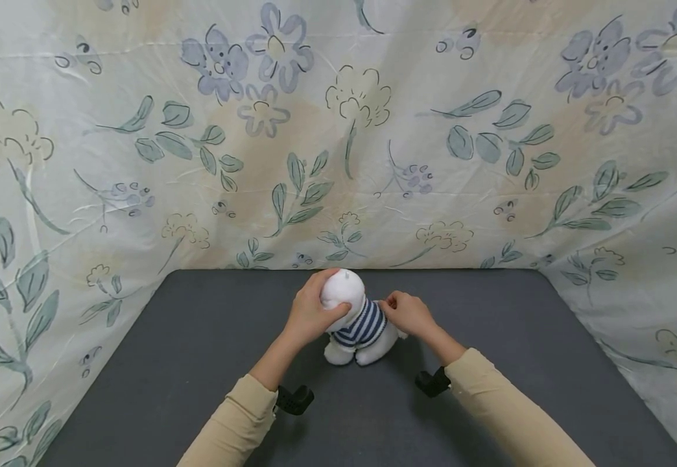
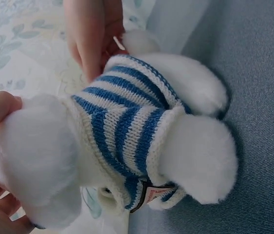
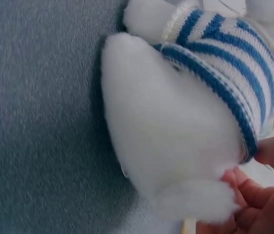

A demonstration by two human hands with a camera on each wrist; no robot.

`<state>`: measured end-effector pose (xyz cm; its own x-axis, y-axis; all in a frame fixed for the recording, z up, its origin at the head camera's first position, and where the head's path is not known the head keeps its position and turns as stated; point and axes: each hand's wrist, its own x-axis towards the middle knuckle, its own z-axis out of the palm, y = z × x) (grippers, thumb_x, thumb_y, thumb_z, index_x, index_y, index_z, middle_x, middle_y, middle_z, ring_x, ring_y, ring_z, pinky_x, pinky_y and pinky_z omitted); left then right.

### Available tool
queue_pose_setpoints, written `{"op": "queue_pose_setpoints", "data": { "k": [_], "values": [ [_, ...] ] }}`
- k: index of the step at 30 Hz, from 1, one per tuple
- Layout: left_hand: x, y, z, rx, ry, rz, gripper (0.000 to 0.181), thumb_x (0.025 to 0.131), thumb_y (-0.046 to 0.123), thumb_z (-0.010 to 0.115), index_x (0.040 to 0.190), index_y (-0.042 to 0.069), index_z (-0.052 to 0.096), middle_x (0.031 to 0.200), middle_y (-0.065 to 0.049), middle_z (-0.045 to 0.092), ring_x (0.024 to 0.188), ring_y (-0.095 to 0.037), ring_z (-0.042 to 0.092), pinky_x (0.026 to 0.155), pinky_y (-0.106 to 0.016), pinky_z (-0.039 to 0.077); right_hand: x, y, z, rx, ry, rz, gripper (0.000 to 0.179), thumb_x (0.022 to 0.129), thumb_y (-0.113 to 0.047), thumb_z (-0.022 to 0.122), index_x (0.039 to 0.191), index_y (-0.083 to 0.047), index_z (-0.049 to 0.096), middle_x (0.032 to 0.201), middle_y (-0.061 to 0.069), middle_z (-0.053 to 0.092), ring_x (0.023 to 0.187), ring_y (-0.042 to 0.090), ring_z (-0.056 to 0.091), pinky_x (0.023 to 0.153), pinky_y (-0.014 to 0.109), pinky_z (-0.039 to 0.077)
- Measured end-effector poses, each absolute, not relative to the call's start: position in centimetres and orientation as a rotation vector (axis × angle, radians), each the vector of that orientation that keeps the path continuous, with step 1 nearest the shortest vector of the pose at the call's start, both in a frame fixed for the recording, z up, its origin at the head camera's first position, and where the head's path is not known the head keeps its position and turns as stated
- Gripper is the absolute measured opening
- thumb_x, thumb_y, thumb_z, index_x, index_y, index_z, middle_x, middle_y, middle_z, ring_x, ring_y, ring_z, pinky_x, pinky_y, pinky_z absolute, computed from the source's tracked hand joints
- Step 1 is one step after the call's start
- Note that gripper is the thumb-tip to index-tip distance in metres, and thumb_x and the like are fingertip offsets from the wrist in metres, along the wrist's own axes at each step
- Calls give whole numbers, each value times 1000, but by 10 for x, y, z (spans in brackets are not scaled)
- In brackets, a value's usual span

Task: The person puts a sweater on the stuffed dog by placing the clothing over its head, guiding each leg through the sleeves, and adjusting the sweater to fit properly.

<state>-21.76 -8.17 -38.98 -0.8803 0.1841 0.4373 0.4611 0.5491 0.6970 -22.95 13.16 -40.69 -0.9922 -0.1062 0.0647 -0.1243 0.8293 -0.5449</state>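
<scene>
A white plush animal (image 1: pixel 377 350) in a blue-and-white striped knit sweater (image 1: pixel 368 324) stands on the dark table, facing left. My left hand (image 1: pixel 309 311) grips its round head (image 2: pixel 39 151), thumb on one side and fingers on the other. At the rear of the back, my right hand (image 1: pixel 411 313) pinches the sweater's hem. Its thumb and fingertips (image 3: pixel 268 148) meet the blue edge, just above the fluffy tail (image 3: pixel 195 200). A small label (image 2: pixel 151 193) shows near the sweater's chest in the left wrist view.
The dark grey table (image 1: pixel 198 363) extends around the toy on all sides. Behind and beside it hangs a flower-patterned cloth (image 1: pixel 408 130). Black wrist mounts (image 1: pixel 296 400) jut out under both forearms, close over the table.
</scene>
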Motion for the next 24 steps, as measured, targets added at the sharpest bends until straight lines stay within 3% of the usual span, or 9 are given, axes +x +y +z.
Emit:
{"op": "queue_pose_setpoints", "data": {
  "k": [12, 19, 24],
  "values": [
    [-216, -79, -390, -545, -2492, -1265, 61, 73, 22, 76, 129, 17, 50, 125, -6, 53, 104, -27, 56, 79, -46, 48, -225, 135, -411, 153, -2940, 827, 15, 87, -13, 54, 75, -5, 54, 65, 4, 51, 54, 15, 45, 49, 26, 33],
    [-216, -83, -388, -573, -2489, -1290, 62, 74, 22, 77, 130, 16, 50, 126, -7, 52, 107, -27, 55, 82, -46, 48, -222, 135, -412, 147, -2909, 858, 16, 89, -19, 55, 83, -5, 58, 69, 4, 52, 57, 15, 46, 51, 27, 34],
    [-220, -91, -390, -666, -2473, -1325, 61, 77, 23, 74, 132, 18, 48, 125, -7, 52, 105, -25, 55, 80, -44, 48, -218, 129, -412, 171, -2798, 853, 17, 89, -22, 57, 92, -6, 62, 80, 4, 60, 68, 17, 55, 59, 33, 43]
  ]
}}
